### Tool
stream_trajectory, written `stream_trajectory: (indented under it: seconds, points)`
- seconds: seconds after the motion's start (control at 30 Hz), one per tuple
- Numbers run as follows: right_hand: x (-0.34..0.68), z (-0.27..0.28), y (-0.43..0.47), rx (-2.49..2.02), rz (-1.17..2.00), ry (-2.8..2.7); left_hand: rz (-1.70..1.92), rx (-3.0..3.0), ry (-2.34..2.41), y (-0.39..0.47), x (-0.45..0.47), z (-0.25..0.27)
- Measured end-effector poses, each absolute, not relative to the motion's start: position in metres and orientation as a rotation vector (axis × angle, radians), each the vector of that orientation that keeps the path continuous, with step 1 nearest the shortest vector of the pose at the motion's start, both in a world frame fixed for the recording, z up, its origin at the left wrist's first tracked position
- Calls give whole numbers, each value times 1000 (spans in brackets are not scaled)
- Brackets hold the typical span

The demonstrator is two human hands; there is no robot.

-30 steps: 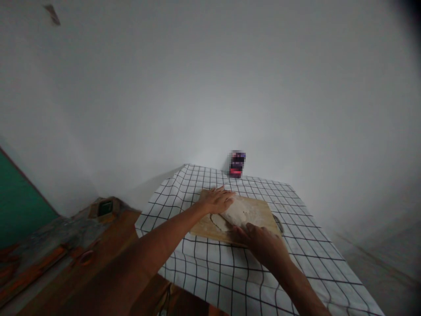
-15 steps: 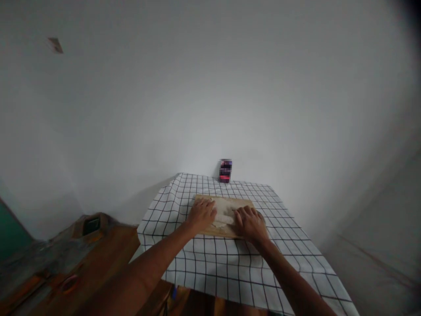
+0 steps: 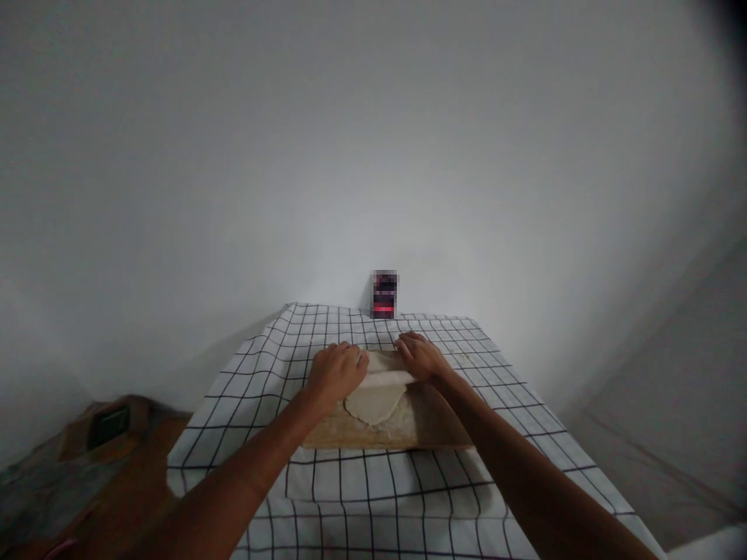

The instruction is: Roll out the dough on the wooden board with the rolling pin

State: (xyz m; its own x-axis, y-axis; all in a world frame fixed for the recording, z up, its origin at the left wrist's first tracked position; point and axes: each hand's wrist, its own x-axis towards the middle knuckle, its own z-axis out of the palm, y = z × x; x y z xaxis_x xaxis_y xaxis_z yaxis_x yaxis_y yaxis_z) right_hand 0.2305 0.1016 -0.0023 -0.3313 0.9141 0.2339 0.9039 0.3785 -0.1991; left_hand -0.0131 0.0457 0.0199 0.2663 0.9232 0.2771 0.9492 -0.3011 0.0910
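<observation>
In the head view, the left hand (image 3: 337, 372) and the right hand (image 3: 421, 358) are pressing on either end of a pale roller (image 3: 388, 379), which is lying across a dough sheet (image 3: 374, 403) on a wooden board (image 3: 327, 434), itself resting on the cloth-covered surface (image 3: 362, 486). The fingers of both hands are bending over the roller's ends; their undersides are hiding, so I cannot tell how tightly they are closing, and in this dim, soft picture the roller is perhaps a floured pin. Good rolling here is asking for even weight from both palms, a level roller, a loose hold that is letting it turn, and strokes that are easing off near the sheet's rim so it isn't thinning or tearing. Compared with half a second ago, both hands and the roller are sitting farther toward the board's far edge, the right hand is reaching forward, and more rounded dough is showing on the near side.
</observation>
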Motion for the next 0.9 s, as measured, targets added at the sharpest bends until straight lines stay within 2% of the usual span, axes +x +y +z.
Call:
stream_trajectory:
  seconds: [0.3,0.57,0.73,0.9]
  points:
    - [230,-10,127,-1614,87,-2440,-320,-2366,-1863,57,-12,28]
    - [235,-20,60,-1813,16,-2289,-506,-2401,-1732,43,-18,7]
    - [227,-24,15,-1766,-76,-2274,-618,-2423,-1615,22,-21,-3]
    - [220,-28,-10,-1776,-34,-2162,-650,-2417,-1624,9,-23,-12]
